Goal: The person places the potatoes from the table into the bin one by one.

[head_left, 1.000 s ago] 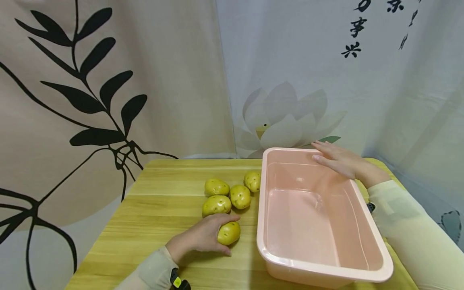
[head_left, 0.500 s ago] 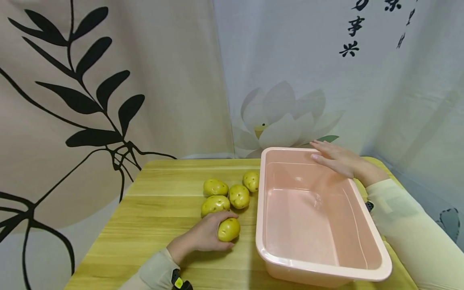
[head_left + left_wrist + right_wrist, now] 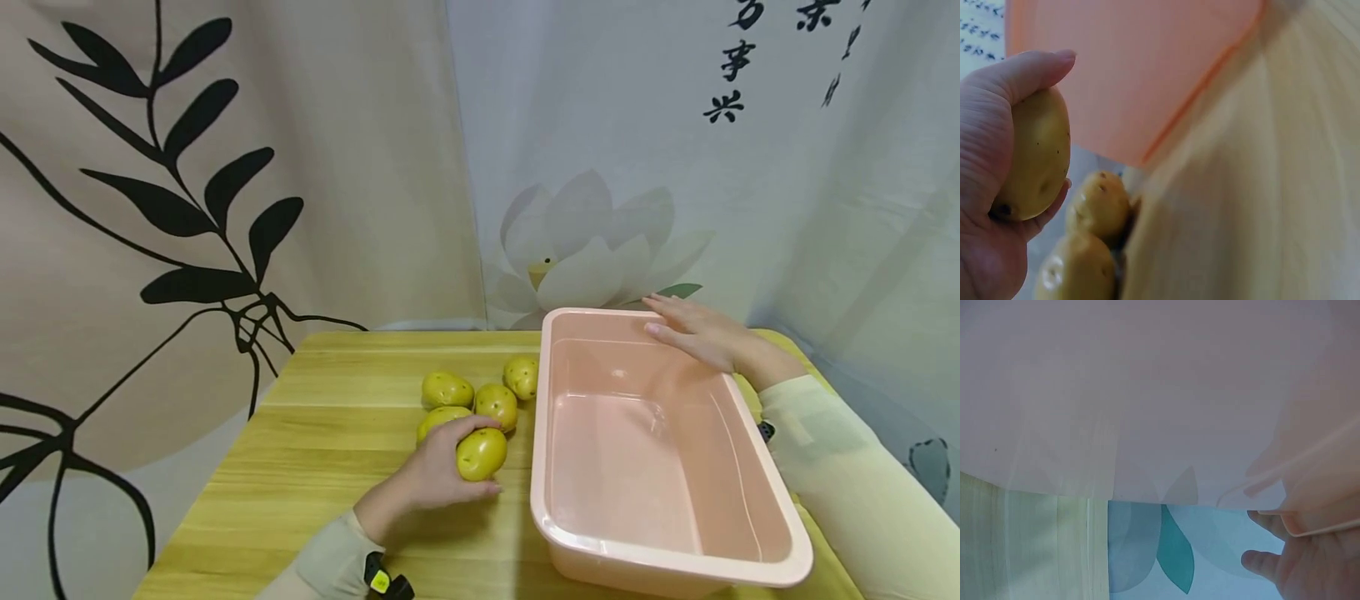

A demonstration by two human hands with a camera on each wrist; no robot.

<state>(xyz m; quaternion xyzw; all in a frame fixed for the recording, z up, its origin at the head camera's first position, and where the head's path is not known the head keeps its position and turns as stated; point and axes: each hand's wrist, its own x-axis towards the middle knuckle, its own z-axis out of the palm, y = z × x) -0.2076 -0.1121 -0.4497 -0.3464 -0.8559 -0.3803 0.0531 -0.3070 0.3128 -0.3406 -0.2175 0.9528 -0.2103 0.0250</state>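
Observation:
My left hand (image 3: 442, 467) grips a yellow potato (image 3: 482, 454), thumb on one side and fingers on the other. In the left wrist view that held potato (image 3: 1038, 156) looks raised off the table. Behind it on the tabletop lie more potatoes, among them one at the back left (image 3: 447, 389), a middle one (image 3: 496, 405) and one by the basin (image 3: 521, 377). A pink rectangular basin (image 3: 622, 467) stands on the right with nothing inside. My right hand (image 3: 701, 335) rests over its far right rim with fingers extended; the right wrist view shows fingers (image 3: 1263, 564) beside the rim.
The wooden tabletop (image 3: 315, 467) spreads left of the basin. A printed curtain (image 3: 375, 167) with dark leaves, a lotus and written characters hangs close behind the table's back edge.
My left hand has lifted the potato and moved it slightly away from me and to the right, now covering part of another potato. The right hand and basin stay put.

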